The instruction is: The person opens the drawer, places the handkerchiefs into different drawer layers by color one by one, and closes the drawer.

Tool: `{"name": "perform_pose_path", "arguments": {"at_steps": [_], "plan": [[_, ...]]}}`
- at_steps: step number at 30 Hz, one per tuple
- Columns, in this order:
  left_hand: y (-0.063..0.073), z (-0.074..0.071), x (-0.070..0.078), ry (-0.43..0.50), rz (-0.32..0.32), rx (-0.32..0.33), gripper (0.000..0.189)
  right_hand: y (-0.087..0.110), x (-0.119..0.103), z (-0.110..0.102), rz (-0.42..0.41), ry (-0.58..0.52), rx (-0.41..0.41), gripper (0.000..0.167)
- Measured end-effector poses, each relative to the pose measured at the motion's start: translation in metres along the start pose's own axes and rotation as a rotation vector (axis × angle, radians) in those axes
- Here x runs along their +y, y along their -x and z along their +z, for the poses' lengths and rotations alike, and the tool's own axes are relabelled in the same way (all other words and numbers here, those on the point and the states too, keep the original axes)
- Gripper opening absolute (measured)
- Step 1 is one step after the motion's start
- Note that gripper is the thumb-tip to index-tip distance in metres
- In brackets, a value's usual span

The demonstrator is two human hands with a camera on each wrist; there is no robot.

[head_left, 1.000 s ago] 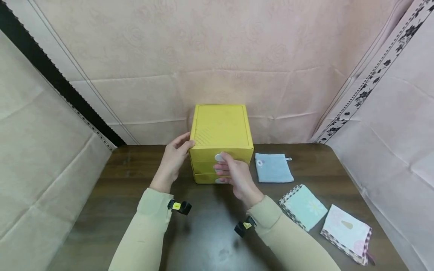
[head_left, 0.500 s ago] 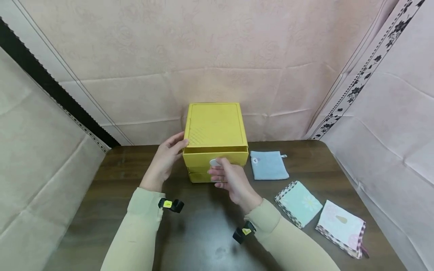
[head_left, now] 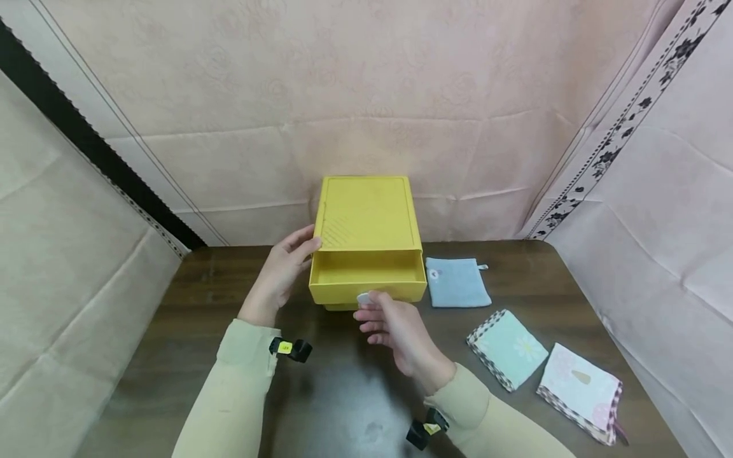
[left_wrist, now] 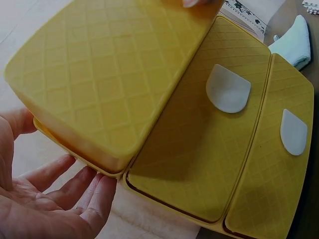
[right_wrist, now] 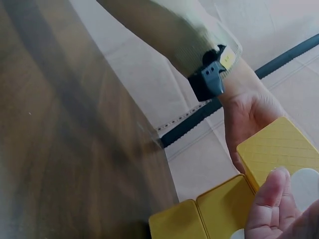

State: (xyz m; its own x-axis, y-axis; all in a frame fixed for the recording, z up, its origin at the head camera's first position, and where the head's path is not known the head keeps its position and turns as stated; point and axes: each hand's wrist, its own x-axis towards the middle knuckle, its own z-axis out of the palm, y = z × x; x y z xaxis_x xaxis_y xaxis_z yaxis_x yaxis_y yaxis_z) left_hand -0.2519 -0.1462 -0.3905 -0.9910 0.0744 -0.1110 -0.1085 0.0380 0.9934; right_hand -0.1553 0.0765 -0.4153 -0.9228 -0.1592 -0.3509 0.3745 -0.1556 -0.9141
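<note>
A yellow drawer box [head_left: 366, 213] stands at the back of the table, with its top drawer [head_left: 338, 292] pulled partway out and the yellow inside showing. My right hand [head_left: 406, 334] pinches the white handle [head_left: 363, 298] of that drawer, thumb on top. Against the box's left side rests my left hand [head_left: 280, 273], its thumb near the upper front corner. In the left wrist view, the left hand's fingers [left_wrist: 55, 181] touch the box's side edge. Two lower drawers, the middle one [left_wrist: 189, 134] and the bottom one [left_wrist: 271, 184], are closed and carry white handles.
A light blue cloth pouch [head_left: 458, 283] lies just right of the box. Further right are a mint folded cloth [head_left: 509, 350] with a checked edge and a white one [head_left: 581, 388]. A pale curtain [head_left: 366, 83] hangs behind the brown table [head_left: 332, 394].
The top drawer has slid out toward me, from closed to partway open. My right hand has moved nearer with its handle, while the left has stayed at the box's side.
</note>
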Motion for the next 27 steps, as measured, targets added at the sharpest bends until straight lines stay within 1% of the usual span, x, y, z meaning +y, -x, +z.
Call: {"name": "perform_pose_path", "arguments": {"at_steps": [3, 8, 15, 17, 22, 27], "plan": [[0.000, -0.001, 0.001, -0.006, 0.007, 0.006, 0.063, 0.005, 0.002, 0.001, 0.002, -0.010, -0.010, 0.045], [-0.001, -0.001, 0.000, -0.002, 0.010, 0.013, 0.062, 0.012, 0.006, 0.001, 0.018, -0.025, -0.022, 0.045], [0.002, 0.000, -0.003, -0.013, -0.019, 0.019, 0.064, 0.024, 0.015, 0.001, 0.018, -0.014, -0.038, 0.045], [0.003, 0.000, -0.003, -0.014, -0.018, 0.023, 0.064, 0.026, 0.016, 0.001, 0.015, -0.009, -0.045, 0.044], [0.003, 0.001, -0.003, -0.013, 0.007, 0.021, 0.063, 0.027, 0.017, 0.001, 0.001, -0.001, -0.038, 0.046], [0.002, 0.002, -0.003, -0.001, 0.016, 0.016, 0.063, 0.027, 0.016, 0.001, -0.009, 0.009, -0.024, 0.049]]}}
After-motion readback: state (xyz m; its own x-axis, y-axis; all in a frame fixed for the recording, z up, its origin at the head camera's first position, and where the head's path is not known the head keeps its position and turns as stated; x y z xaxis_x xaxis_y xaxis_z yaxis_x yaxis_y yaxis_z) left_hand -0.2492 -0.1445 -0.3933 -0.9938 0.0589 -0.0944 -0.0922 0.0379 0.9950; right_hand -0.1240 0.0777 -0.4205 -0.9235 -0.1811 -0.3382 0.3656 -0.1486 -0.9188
